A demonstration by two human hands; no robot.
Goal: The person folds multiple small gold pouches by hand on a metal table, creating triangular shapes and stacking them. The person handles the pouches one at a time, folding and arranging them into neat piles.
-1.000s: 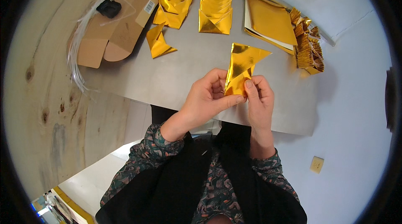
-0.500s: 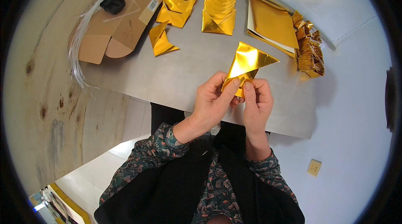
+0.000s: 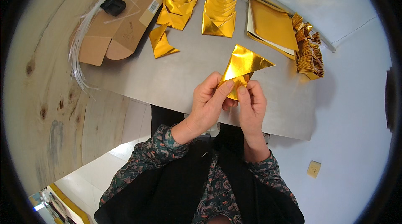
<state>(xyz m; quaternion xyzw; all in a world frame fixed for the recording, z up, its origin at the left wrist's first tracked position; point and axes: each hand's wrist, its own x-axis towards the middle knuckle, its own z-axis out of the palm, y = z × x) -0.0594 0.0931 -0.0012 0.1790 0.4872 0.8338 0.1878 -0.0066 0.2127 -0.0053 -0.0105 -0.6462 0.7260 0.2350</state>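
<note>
I see the left hand [image 3: 209,96] and right hand [image 3: 253,106], fingers [image 3: 243,92] closed, pinching the folded gold foil paper [image 3: 244,63] low down, above the metal surface [image 3: 167,83]; even pressure should keep its creases crisp.

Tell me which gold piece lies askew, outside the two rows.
The piece right of the box, in front of the left row; it slants, while row pieces line up.

Two hands [image 3: 207,103], two single gold pieces [image 3: 245,63], two gold rows [image 3: 219,14], one carton [image 3: 130,34]
</note>
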